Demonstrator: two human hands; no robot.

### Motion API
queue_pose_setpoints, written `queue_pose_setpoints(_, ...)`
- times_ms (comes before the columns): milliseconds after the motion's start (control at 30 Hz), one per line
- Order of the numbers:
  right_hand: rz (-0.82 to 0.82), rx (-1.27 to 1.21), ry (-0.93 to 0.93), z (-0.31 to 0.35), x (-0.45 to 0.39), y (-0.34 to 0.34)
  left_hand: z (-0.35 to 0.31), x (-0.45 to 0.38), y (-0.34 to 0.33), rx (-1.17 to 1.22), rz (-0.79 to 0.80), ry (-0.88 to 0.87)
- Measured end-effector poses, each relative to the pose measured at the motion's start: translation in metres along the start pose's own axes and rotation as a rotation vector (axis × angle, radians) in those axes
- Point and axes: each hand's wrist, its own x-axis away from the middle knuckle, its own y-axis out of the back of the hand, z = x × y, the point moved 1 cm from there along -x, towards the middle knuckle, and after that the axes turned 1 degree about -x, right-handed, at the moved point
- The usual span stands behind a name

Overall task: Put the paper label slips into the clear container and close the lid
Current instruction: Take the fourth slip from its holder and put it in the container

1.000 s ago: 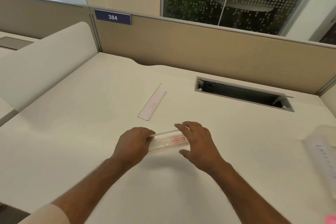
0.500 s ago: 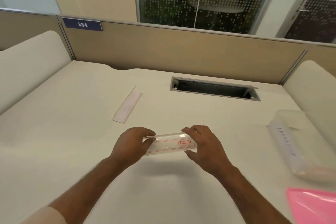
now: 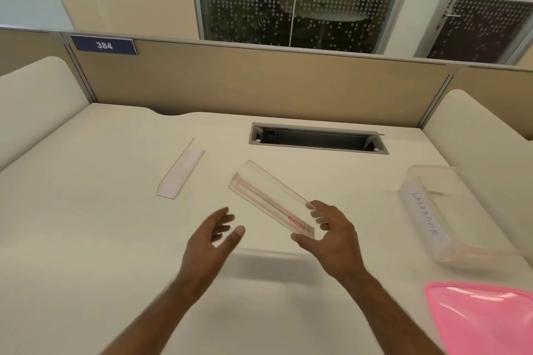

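One long clear container (image 3: 268, 199) with red printed lines and a red label was held above the cream desk (image 3: 86, 239), raised off the surface with its shadow lying on the desk beneath it. It pointed from the near right up toward the far left. The right hand (image 3: 331, 239) had it by its near end alone, the grip closed around that end with the thumb on the near side and the fingers (image 3: 317, 210) wrapped over the far side. The left hand (image 3: 213, 239) was just to the left of the container and apart from it, its grip wide and holding nothing, fingers spread and slightly blurred.

One narrow white strip (image 3: 181, 171) lay flat on the desk to the far left of the container, well apart from both hands; whether it was a paper slip or a lid could not be told. On the right side of the desk stood one larger translucent box (image 3: 427, 216) with handwriting along its side. One pink sheet (image 3: 484, 317) lay at the near right corner. One rectangular cable slot (image 3: 317, 140) was cut into the desk toward the far edge, in front of the tan partition (image 3: 259, 83), which carried one blue plate (image 3: 103, 45) marked 384.
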Motion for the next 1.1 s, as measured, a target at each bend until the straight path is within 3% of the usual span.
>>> queue_pose_setpoints(167, 0.006, -0.268, -0.19, 0.005, 0.01, -0.015, 0.001, 0.013, -0.042, 0.019, 0.14, 0.039)
queue_pose_setpoints(333, 0.064, -0.697, -0.407, 0.007, 0.018, -0.031, -0.005, 0.019, -0.068, -0.019, 0.213, 0.019)
queue_pose_setpoints(533, 0.142, -0.887, -0.445, 0.007, 0.025, -0.04, -0.014, 0.013, -0.073, 0.005, 0.197, -0.032)
queue_pose_setpoints(700, 0.205, -0.862, -0.428, 0.008, 0.027, -0.038, -0.013, 0.011, -0.066, 0.002, 0.181, -0.026)
queue_pose_setpoints(867, 0.294, -0.661, -0.386, 0.006, 0.023, -0.032, -0.015, 0.005, -0.049, -0.035, 0.145, -0.054)
queue_pose_setpoints(1100, 0.154, -0.398, -0.237, -0.003, 0.01, -0.01, -0.016, -0.016, -0.017, -0.164, 0.107, -0.069)
